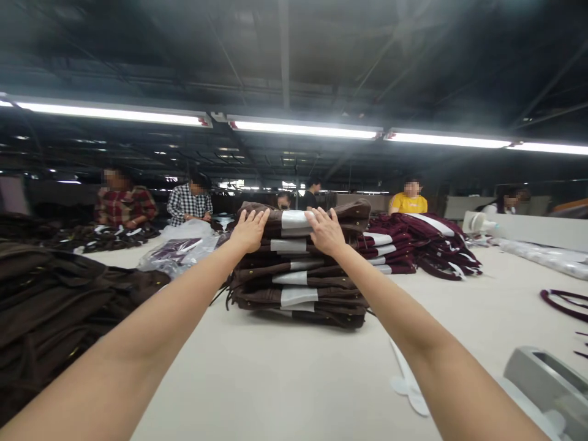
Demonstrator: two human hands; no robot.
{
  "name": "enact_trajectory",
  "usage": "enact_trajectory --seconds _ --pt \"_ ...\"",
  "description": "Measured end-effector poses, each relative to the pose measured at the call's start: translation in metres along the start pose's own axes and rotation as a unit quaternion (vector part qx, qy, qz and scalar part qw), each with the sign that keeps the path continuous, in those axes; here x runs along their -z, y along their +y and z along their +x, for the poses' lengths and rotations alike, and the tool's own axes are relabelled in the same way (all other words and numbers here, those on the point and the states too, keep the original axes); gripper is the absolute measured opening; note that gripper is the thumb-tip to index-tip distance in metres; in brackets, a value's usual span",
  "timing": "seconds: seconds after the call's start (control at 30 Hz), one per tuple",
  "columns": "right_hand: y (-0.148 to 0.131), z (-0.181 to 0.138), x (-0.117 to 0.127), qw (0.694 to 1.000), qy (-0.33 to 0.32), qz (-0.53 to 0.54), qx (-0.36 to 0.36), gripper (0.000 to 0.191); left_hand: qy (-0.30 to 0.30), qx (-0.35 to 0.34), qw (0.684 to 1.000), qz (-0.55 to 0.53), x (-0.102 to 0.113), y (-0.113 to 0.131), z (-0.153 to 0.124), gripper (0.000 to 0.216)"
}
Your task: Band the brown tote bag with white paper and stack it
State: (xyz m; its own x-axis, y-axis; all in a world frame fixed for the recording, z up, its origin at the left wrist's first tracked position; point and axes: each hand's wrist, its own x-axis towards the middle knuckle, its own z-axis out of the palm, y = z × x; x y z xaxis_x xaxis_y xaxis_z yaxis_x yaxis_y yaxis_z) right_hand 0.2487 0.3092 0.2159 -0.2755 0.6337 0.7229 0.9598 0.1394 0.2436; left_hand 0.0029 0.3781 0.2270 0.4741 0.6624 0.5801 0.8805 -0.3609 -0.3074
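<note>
In the middle of the table stands a stack of folded dark brown garments (261, 285), each with a pale paper or tissue band (296, 296) across its front. Both my arms reach forward to the top of this stack. My left hand (248, 231) lies on the left part of the topmost folded garment (353, 215), fingers stretched out. On the other side of the top band, my right hand (326, 231) rests with its fingers spread, the fingertips at the band's edge. Neither hand is wrapped around anything. Thin dark straps hang out at the stack's sides.
A heap of brown garments (55, 306) fills the left side. Behind the stack are maroon garments (436, 242) and a clear plastic bag (181, 245). A grey tape dispenser-like object (546, 380) stands front right, near white flat strips (408, 386). Several people work across the table.
</note>
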Motion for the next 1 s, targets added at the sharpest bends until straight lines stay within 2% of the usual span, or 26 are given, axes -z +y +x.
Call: enact_trajectory --seconds 0.1,0.17,0.23,0.27,0.3,0.37,0.43,0.5,0.57,0.63,0.7,0.83,1.0 --pt "-0.029 -0.061 -0.010 0.994 0.065 0.058 0.064 0.050 0.033 0.000 0.999 -0.007 0.007 0.005 -0.004 0.083" --pt "-0.052 -0.115 -0.027 0.988 0.035 0.097 0.112 0.045 0.076 0.004 0.997 -0.013 0.012 0.014 -0.014 0.075" --pt "-0.072 -0.164 -0.050 0.983 -0.021 0.134 0.124 0.051 0.144 0.006 0.989 -0.030 0.013 0.027 -0.033 0.067" --pt "-0.080 -0.184 -0.061 0.980 -0.061 0.156 0.106 0.053 0.185 0.003 0.982 -0.048 0.010 0.034 -0.046 0.063" --pt "-0.087 -0.198 -0.072 0.976 -0.111 0.179 0.058 0.050 0.215 -0.004 0.974 -0.071 0.005 0.042 -0.062 0.060" --pt "-0.094 -0.213 -0.089 0.955 -0.195 0.215 -0.058 0.039 0.215 -0.019 0.968 -0.124 -0.015 0.056 -0.097 0.053" --pt "-0.096 -0.213 -0.101 0.930 -0.236 0.235 -0.153 0.027 0.158 -0.019 0.972 -0.175 -0.047 0.068 -0.137 0.049" --pt "-0.097 -0.206 -0.108 0.916 -0.239 0.252 -0.199 0.019 0.083 0.008 0.972 -0.218 -0.083 0.080 -0.176 0.048" --pt "-0.099 -0.197 -0.113 0.898 -0.240 0.282 -0.238 0.028 0.010 0.034 0.968 -0.250 -0.117 0.091 -0.208 0.051" --pt "-0.103 -0.189 -0.118 0.876 -0.246 0.312 -0.274 0.040 -0.062 0.047 0.960 -0.268 -0.139 0.102 -0.229 0.050" --pt "-0.108 -0.181 -0.122 0.853 -0.255 0.336 -0.307 0.043 -0.107 0.054 0.954 -0.276 -0.146 0.111 -0.239 0.050" --pt "-0.114 -0.161 -0.133 0.810 -0.273 0.365 -0.370 0.026 -0.138 0.071 0.944 -0.292 -0.135 0.122 -0.238 0.050" --pt "-0.121 -0.139 -0.146 0.791 -0.284 0.351 -0.413 0.019 -0.151 0.096 0.932 -0.314 -0.125 0.121 -0.242 0.049"
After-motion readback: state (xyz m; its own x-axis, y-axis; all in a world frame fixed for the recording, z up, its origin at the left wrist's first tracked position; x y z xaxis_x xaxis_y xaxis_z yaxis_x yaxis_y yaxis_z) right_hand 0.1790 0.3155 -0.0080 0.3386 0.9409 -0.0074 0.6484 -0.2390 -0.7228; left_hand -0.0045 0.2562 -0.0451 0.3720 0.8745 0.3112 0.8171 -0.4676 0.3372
